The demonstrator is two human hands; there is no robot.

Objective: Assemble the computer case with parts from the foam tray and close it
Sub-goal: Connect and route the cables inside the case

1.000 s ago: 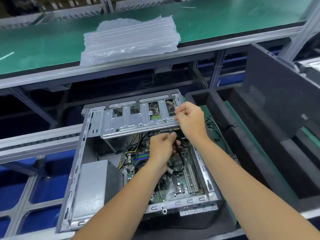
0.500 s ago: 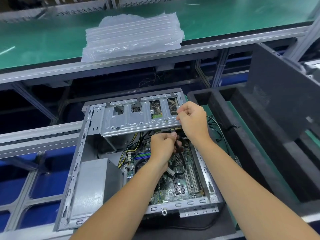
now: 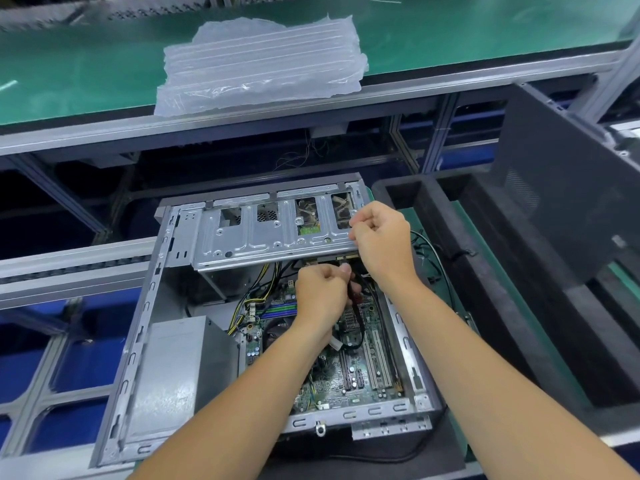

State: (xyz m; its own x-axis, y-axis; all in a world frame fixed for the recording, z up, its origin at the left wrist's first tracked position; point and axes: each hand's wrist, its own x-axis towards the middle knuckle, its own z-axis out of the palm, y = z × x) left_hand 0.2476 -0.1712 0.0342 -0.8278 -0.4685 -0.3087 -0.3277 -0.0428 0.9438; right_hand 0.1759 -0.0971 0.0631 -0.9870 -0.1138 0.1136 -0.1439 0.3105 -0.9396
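Observation:
An open computer case (image 3: 138, 341) lies on its side before me, its green motherboard (image 3: 349, 375) and grey power supply (image 3: 166, 372) exposed. A metal drive cage (image 3: 263, 233) spans the case's far end. My right hand (image 3: 381, 237) grips the cage's right end with curled fingers. Just below the cage's front edge, my left hand (image 3: 322, 289) pinches a black cable (image 3: 360, 317) that loops down over the board. The black foam tray (image 3: 519, 306) stands to the right of the case.
A dark case side panel (image 3: 568, 202) leans upright in the foam tray at right. Folded air-cushion wrap (image 3: 259, 60) lies on the green bench beyond. Thin black wires (image 3: 436, 251) trail between case and tray. Aluminium conveyor rails (image 3: 69, 265) run at left.
Both hands keep their grips almost unmoved; my right hand has edged slightly up along the cage's right end. The view has shifted a little.

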